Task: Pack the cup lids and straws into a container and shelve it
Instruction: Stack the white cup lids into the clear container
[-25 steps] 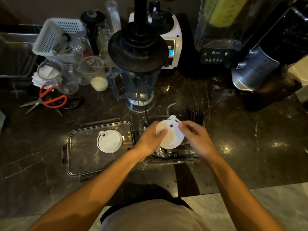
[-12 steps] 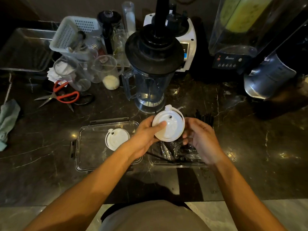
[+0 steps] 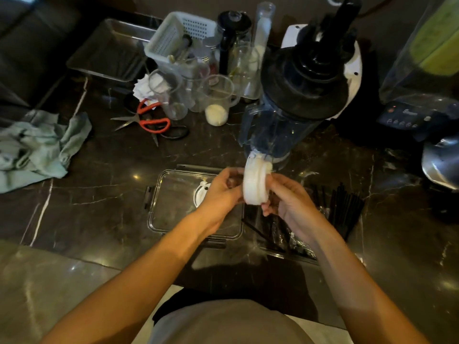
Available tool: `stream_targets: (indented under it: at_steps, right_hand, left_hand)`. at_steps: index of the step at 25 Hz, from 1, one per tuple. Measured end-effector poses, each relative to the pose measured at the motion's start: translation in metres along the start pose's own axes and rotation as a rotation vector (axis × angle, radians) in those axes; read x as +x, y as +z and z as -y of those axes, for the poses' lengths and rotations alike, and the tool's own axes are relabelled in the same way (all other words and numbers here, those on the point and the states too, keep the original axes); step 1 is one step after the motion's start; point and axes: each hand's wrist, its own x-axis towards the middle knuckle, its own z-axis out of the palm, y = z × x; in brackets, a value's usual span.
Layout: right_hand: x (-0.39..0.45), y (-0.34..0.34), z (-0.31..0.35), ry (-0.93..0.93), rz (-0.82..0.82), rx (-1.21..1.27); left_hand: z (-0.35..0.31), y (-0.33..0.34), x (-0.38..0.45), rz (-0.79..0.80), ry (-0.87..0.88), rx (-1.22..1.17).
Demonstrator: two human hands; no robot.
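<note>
A stack of white cup lids [image 3: 255,182] stands on edge in the air between my hands. My left hand [image 3: 221,192] grips its left face and my right hand [image 3: 285,197] grips its right face. Below my left hand lies a flat clear container lid [image 3: 173,207] with one white cup lid [image 3: 200,192] on it, partly hidden by my hand. Under my right forearm sits the clear container [image 3: 280,234] holding black straws [image 3: 345,207] that stick out to the right.
A blender jug [image 3: 285,120] stands just behind the hands. Red scissors [image 3: 149,120], measuring cups [image 3: 216,100], a white basket [image 3: 178,36] and a metal tray [image 3: 111,50] crowd the back left. A green cloth [image 3: 37,145] lies at the left. Blender machines [image 3: 417,95] stand at the right.
The lid stack has been lifted and turned from flat, face up, to standing on edge between both hands. The view has shifted right, so the counter's left side now shows.
</note>
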Motion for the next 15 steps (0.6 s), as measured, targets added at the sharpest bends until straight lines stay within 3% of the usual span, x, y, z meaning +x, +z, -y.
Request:
stream_targets:
  at_steps: [4,11,15]
  right_hand:
    - [0.024,0.023,0.002,0.053,0.041,-0.142]
    - [0.070,0.045,-0.006,0.129,-0.044,-0.460]
    - [0.089,0.051,-0.018,0.187,-0.042,-0.693]
  left_hand:
    - [-0.001,-0.026,-0.002,-0.154,0.079,0.080]
    - [0.020,-0.080,-0.009,-0.350,-0.030,-0.192]
    - [0.034,-0.087,-0.009,-0.383,-0.107,0.027]
